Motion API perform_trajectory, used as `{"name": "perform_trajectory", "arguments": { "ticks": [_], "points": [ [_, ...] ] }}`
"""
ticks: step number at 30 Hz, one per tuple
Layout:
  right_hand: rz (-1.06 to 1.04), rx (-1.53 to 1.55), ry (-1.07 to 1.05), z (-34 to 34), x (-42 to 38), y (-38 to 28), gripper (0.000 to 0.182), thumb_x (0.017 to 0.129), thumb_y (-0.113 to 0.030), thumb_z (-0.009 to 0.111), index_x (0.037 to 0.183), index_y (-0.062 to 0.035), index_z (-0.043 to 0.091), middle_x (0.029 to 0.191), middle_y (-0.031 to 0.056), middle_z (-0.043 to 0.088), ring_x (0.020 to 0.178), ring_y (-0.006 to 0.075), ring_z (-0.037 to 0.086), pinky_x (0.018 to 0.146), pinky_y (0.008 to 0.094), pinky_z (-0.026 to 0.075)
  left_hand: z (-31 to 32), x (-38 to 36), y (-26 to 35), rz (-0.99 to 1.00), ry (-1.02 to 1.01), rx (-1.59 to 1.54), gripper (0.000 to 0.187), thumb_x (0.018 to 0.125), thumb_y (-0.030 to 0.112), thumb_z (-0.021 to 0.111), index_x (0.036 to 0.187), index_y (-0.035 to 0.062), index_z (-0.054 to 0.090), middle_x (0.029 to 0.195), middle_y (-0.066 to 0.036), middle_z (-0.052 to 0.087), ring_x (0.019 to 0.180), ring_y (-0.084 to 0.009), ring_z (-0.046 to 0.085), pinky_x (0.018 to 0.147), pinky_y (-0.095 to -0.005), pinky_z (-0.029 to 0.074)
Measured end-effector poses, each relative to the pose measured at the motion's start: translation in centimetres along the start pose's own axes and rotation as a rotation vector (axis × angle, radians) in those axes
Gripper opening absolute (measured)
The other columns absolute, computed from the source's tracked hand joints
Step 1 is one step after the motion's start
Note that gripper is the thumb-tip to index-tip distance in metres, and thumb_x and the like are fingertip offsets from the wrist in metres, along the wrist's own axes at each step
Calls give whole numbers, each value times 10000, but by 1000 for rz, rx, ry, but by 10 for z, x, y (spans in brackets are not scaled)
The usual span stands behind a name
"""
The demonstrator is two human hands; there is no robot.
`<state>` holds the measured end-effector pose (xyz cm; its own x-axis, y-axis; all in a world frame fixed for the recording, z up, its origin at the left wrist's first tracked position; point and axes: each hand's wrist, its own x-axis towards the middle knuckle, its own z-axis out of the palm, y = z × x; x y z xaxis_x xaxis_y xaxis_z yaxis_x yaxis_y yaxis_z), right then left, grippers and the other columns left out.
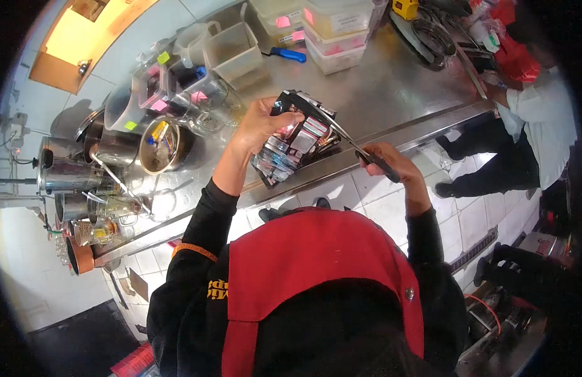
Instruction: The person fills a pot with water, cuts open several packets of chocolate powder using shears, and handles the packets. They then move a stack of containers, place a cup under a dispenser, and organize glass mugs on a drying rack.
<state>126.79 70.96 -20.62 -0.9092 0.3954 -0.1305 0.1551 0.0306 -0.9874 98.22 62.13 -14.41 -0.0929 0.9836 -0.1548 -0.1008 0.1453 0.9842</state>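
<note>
My left hand is closed on a black printed packet, its thumb lying across the front. The packet has pictures, pale label panels and a shiny, crinkled lower part; I hold it over the front edge of the steel counter. In my right hand is a knife, gripped by its black handle. Its narrow metal blade slants up and left, overlapping the packet's right edge in this view.
On the steel counter stand lidded tubs, a clear bin, a blue-handled tool and a round pot. Metal pots and glass jars crowd the left. A person in white stands at the right.
</note>
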Motion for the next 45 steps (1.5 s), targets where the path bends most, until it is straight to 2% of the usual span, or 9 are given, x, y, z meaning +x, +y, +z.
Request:
{"name": "perform_trajectory", "arguments": {
  "ticks": [7, 15, 25, 31, 33, 37, 40, 42, 45],
  "points": [
    [103, 126, 26, -1, 19, 5, 562, 635, -317, 773, 1004, 45, 551, 860, 77, 566, 749, 113, 549, 658, 234, 461, -1, -8, 4, 31, 54, -46, 122, 728, 50, 665, 844, 20, 646, 755, 6, 624, 636, -40, 532, 571, -189, 430],
    [185, 153, 33, 7, 23, -20, 340, 604, -282, 800, 647, -51, 554, 537, -24, 480, 469, 55, 453, 413, 194, 331, -9, -12, 7, 39, 5, -17, 208, 725, 12, 651, 930, 1, 617, 818, -25, 634, 702, -74, 569, 666, -220, 462],
    [77, 181, 55, 17, 38, -17, 392, 599, -358, 796, 684, -45, 575, 562, -27, 482, 495, 57, 456, 426, 199, 327, -8, -2, -3, -10, -89, -31, 236, 696, 21, 676, 924, -3, 619, 844, -43, 641, 695, -83, 573, 666, -227, 463],
    [115, 224, 33, 14, 36, -14, 313, 618, -260, 797, 706, -39, 594, 566, -24, 502, 463, 52, 452, 405, 191, 317, -5, 5, -3, -50, -111, -3, 195, 681, 47, 710, 848, 29, 612, 747, 12, 594, 646, -47, 528, 590, -182, 429],
    [146, 205, 100, 17, 36, -18, 268, 628, -208, 791, 700, -43, 594, 565, -20, 512, 444, 49, 447, 390, 188, 307, -1, 8, 1, 75, -148, 19, 325, 689, 54, 706, 989, 10, 586, 779, -1, 610, 660, -52, 543, 614, -187, 443],
    [93, 243, 222, 24, 46, -27, 268, 631, -195, 787, 719, -36, 591, 594, -14, 529, 491, 47, 475, 420, 194, 345, 6, 15, 10, 63, -130, -43, 507, 707, 18, 684, 1176, 3, 493, 915, -12, 604, 789, -78, 552, 746, -200, 432],
    [-178, 188, 395, 37, 69, -49, 251, 632, -144, 776, 760, -30, 593, 639, -12, 543, 560, 53, 502, 475, 204, 394, 14, 25, 12, 93, -91, 0, 506, 721, 29, 681, 1188, 10, 485, 908, -15, 604, 806, -85, 556, 759, -208, 438],
    [-293, 409, 530, 41, 82, -59, 240, 628, -71, 750, 794, -18, 585, 693, 5, 566, 625, 63, 526, 527, 214, 427, 15, 30, 13, 122, -113, 40, 520, 760, 67, 660, 1230, 18, 442, 959, -35, 591, 850, -96, 557, 771, -221, 446],
    [-319, 321, 632, 32, 88, -75, 244, 613, -2, 707, 821, -28, 582, 720, 15, 570, 620, 76, 526, 557, 206, 412, 9, 31, 15, 227, -272, -235, 656, 749, 255, 696, 1276, 19, 386, 1048, -75, 542, 862, -94, 541, 736, -209, 439]
  ]
}}
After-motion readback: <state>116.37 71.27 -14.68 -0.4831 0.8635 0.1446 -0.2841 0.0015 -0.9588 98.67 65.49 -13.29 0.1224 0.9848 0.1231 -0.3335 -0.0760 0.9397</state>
